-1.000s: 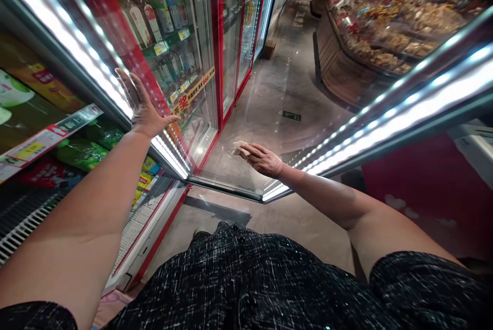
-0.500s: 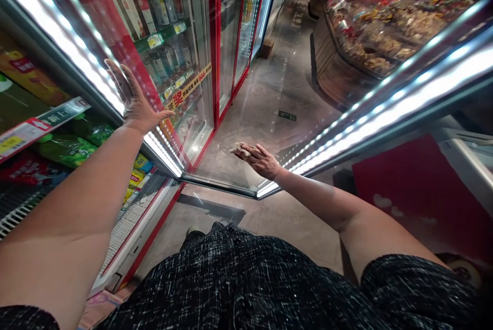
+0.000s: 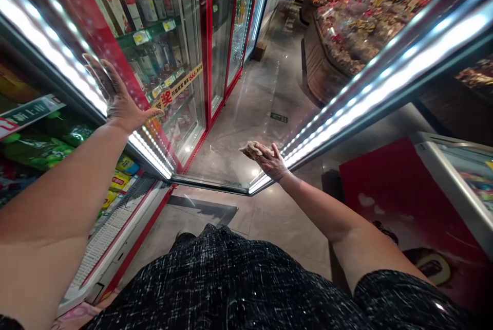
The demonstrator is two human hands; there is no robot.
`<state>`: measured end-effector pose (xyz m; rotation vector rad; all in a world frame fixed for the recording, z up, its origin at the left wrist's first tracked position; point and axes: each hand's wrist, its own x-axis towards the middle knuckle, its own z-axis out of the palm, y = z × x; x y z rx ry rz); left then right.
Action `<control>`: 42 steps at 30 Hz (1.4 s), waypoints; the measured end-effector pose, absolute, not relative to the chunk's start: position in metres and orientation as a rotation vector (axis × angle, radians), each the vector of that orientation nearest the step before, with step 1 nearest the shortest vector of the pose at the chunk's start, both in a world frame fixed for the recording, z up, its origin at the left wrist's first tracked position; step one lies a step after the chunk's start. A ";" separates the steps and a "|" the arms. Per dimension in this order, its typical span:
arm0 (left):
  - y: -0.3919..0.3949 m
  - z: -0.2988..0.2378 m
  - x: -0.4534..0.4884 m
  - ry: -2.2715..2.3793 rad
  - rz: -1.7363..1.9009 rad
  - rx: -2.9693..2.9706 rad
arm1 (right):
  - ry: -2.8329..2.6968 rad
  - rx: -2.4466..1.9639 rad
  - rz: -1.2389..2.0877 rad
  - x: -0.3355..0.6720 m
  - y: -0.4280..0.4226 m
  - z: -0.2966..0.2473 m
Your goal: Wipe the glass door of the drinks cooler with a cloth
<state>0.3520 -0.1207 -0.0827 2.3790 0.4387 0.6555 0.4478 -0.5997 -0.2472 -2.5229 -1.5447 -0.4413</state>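
Observation:
I stand at an open fridge whose glass door (image 3: 231, 140) swings out in front of me. My left hand (image 3: 115, 96) lies flat with spread fingers against the lit door frame (image 3: 57, 57) of the fridge. My right hand (image 3: 267, 158) presses a crumpled beige cloth (image 3: 252, 147) against the inside of the glass door, low down near its lit edge. The fingers are closed over the cloth.
Fridge shelves at the left hold green and yellow packets (image 3: 38, 147). More red-framed drink fridges (image 3: 215, 37) line the aisle. A wooden display of packed snacks (image 3: 346, 37) stands at the right, and a chest freezer (image 3: 454, 176) sits close on my right.
My right hand with the cloth has slid a little right and up on the glass. My left hand has stayed on the frame; the view has shifted left and down.

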 end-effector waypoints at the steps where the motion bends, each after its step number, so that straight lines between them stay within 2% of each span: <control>1: -0.121 -0.083 0.352 0.444 0.655 2.386 | -1.540 -2.533 -0.429 0.449 -0.602 -0.250; 7: -0.119 -0.086 0.354 0.451 0.673 2.412 | -1.583 -2.576 -0.396 0.457 -0.624 -0.259; 14: -0.116 -0.092 0.359 0.475 0.736 2.464 | -1.009 -2.596 -0.766 0.462 -0.643 -0.270; 19: -0.116 -0.093 0.359 0.454 0.766 2.553 | -0.616 -2.549 -0.858 0.442 -0.606 -0.306; 23: -0.113 -0.095 0.361 0.475 0.764 2.586 | -0.344 -2.349 -0.831 0.444 -0.560 -0.293; 28: -0.110 -0.098 0.364 0.504 0.756 2.535 | -0.307 -2.146 -0.953 0.465 -0.543 -0.266; 32: -0.111 -0.099 0.364 0.513 0.729 2.466 | -0.280 -2.264 -1.174 0.463 -0.554 -0.287; 35: -0.116 -0.097 0.364 0.511 0.715 2.446 | -0.254 -2.257 -1.223 0.459 -0.568 -0.296; 38: -0.121 -0.093 0.365 0.509 0.725 2.443 | -0.243 -2.206 -1.205 0.466 -0.593 -0.270; 42: -0.122 -0.094 0.365 0.506 0.760 2.499 | -0.252 -2.162 -1.226 0.485 -0.638 -0.201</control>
